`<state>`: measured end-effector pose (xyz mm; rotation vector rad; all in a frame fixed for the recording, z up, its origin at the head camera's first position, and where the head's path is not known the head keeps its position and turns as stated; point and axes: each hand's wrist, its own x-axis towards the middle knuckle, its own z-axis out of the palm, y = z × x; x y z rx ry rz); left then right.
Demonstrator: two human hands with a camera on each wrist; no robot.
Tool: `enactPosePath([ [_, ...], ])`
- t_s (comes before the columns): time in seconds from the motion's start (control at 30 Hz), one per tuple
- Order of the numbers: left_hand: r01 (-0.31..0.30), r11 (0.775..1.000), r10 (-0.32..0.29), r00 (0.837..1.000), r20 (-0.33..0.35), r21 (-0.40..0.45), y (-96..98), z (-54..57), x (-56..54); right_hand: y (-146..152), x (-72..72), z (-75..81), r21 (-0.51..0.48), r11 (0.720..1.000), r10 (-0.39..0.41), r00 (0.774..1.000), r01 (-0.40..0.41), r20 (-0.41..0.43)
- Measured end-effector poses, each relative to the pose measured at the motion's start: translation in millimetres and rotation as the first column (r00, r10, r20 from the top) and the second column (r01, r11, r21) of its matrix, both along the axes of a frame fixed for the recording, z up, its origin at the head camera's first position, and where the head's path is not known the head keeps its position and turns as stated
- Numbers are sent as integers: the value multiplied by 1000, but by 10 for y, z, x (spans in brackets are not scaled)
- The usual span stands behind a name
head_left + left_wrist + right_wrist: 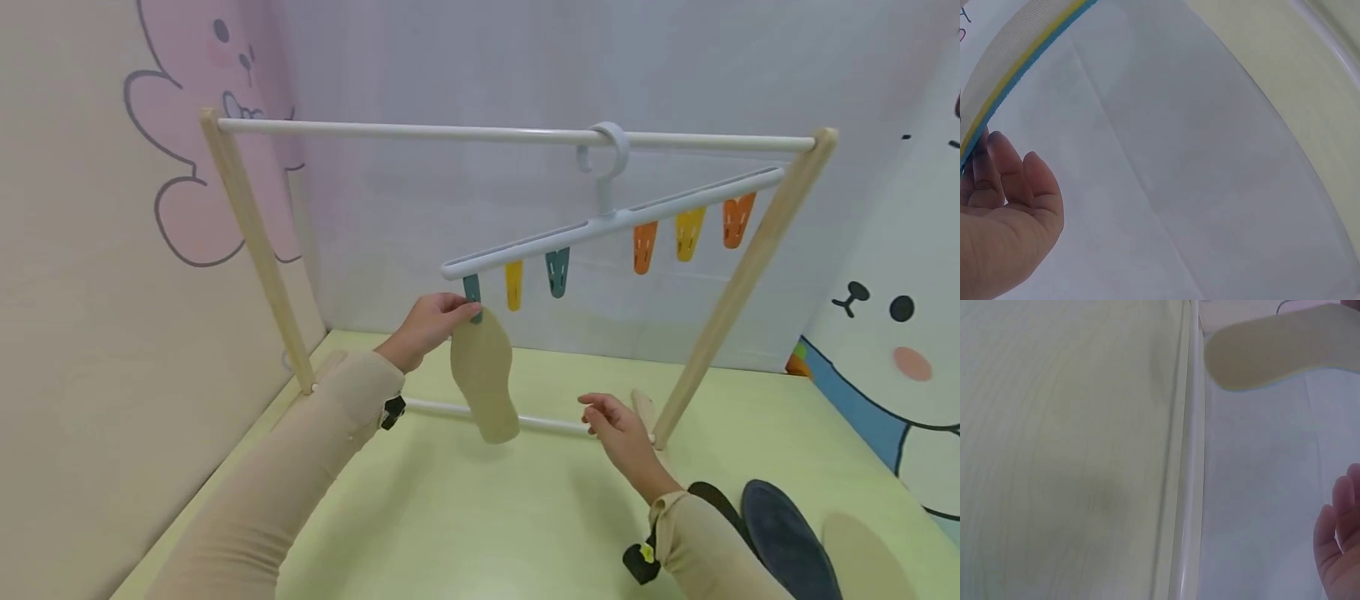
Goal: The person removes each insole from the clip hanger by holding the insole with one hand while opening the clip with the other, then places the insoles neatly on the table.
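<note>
A beige insole (483, 375) hangs toe up below the left end of a white hanger (540, 242), its upper edge at a dark teal clip (471, 287). My left hand (431, 327) pinches the insole's upper left edge beside that clip, the thumb lying across the clip's lower part. In the left wrist view the insole (1022, 53) shows its blue and yellow layered edge, with fingers partly hidden behind it. My right hand (618, 433) is held in the air, fingers loosely bent and holding nothing, apart from the insole (1272, 347) in the right wrist view.
A wooden stand has a white top rod (412, 132) carrying the hanger, and a lower rod (551, 425). Yellow, teal and orange clips (643, 247) hang along the hanger. Dark insoles (787, 537) and a beige insole (862, 554) lie at right on the pale green table (420, 533).
</note>
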<state>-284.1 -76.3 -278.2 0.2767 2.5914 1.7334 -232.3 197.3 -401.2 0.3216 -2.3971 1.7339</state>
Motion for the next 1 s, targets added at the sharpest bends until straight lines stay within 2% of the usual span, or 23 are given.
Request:
enactPosePath([
  [0.1,5,1000,-5,1000,-2,1,32,8,5,-164,-2,52,16,998,59,998,-59,14],
  [0.27,0,1000,0,1000,6,12,45,3,28,-418,-32,126,104,987,124,992,-121,-20],
  [0.5,4,1000,-4,1000,9,12,79,19,93,-669,-58,146,75,987,150,986,-145,-66],
  [0.57,8,1000,-8,1000,6,15,117,38,102,-676,-49,145,72,990,129,986,-122,-105],
  [0.67,20,1000,-20,1000,5,21,187,69,111,-649,-44,124,68,997,45,985,-34,-165],
  [0.77,37,999,-37,999,4,30,259,95,117,-613,-53,96,54,998,-16,982,26,-187],
  [0.9,42,998,-41,999,-5,41,286,117,134,-653,-57,75,34,999,39,988,-34,-150],
  [1.0,52,998,-52,998,-28,26,284,122,143,-720,-28,64,30,998,51,992,-48,-115],
])
